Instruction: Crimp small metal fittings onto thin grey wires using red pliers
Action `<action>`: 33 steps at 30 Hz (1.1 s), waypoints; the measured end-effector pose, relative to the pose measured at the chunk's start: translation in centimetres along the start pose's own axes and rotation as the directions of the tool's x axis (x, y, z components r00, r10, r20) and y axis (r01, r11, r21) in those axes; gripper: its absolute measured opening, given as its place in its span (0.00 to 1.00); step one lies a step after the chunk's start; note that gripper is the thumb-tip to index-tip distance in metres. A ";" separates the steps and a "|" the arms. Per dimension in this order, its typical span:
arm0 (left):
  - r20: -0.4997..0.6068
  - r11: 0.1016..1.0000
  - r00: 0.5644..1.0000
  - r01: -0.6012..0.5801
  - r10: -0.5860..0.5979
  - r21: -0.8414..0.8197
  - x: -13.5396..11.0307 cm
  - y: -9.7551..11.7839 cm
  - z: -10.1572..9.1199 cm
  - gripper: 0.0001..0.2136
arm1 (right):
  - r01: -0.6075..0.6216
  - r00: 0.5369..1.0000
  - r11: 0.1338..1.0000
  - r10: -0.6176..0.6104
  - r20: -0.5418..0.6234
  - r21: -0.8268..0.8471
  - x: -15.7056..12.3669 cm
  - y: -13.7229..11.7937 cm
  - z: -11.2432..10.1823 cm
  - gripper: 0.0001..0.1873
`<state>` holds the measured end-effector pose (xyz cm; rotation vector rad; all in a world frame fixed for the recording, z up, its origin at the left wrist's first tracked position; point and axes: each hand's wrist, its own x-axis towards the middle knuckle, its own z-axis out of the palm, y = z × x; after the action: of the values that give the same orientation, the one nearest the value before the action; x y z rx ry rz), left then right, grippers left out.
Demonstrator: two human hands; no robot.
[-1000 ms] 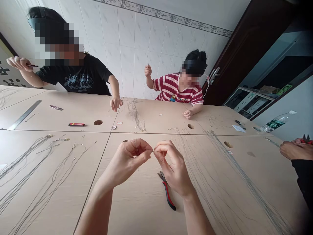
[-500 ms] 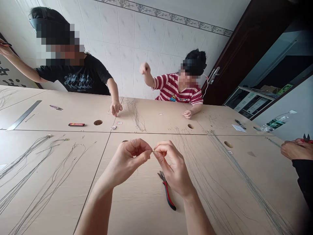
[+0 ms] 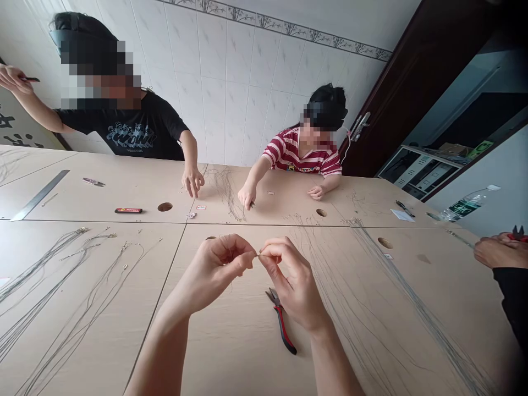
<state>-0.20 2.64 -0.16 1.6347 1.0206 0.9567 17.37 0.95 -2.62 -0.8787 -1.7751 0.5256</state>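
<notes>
Both hands meet fingertip to fingertip above the table. My left hand [image 3: 220, 267] is closed, pinching a thin cord [image 3: 229, 242] whose loops show around its fingers. My right hand [image 3: 291, 280] is closed too, its thumb and forefinger pressed on the cord's end against the left fingertips. Whatever small piece sits between the fingertips is too tiny to make out. Under the right hand lie pliers [image 3: 281, 324] with red and black handles, jaws slightly apart. Long thin grey cords [image 3: 342, 297] stretch across the table to the right of that hand.
Bundles of cords with small metal ends [image 3: 61, 247] lie at left, a thick bundle [image 3: 416, 302] at right. Beyond are a steel ruler [image 3: 41, 195], a red-and-black box [image 3: 128, 210] and a bottle [image 3: 470, 204]. Two people sit opposite; another person's hands [image 3: 495, 252] hold pliers at right.
My hands stay almost still, pinched together. The person in the striped shirt has lowered a raised hand to the table. The person in black has lifted and loosened the fingers near the table.
</notes>
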 end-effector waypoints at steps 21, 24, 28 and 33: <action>0.075 0.995 0.994 0.077 -0.081 0.064 0.1 0.3 0.0 0.08 | 0.013 1.000 1.000 -0.013 0.010 -0.008 -0.1 -0.2 0.2 0.08; 0.096 0.996 0.992 0.082 -0.083 0.020 0.1 0.1 -0.1 0.08 | 0.016 1.000 1.000 -0.015 0.010 -0.009 -0.1 -0.3 0.1 0.08; 0.078 0.994 0.991 0.107 -0.108 0.017 0.1 0.5 0.1 0.09 | 0.009 1.000 1.000 -0.009 0.012 -0.004 -0.1 -0.2 0.1 0.08; 0.000 0.987 0.988 0.157 -0.157 -0.019 0.0 0.9 0.7 0.10 | 0.008 1.000 1.000 -0.008 0.015 -0.009 -0.2 -0.2 0.0 0.08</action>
<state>0.58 2.24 0.48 1.5131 1.1205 0.8597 17.33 0.68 -2.59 -0.8763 -1.7955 0.5207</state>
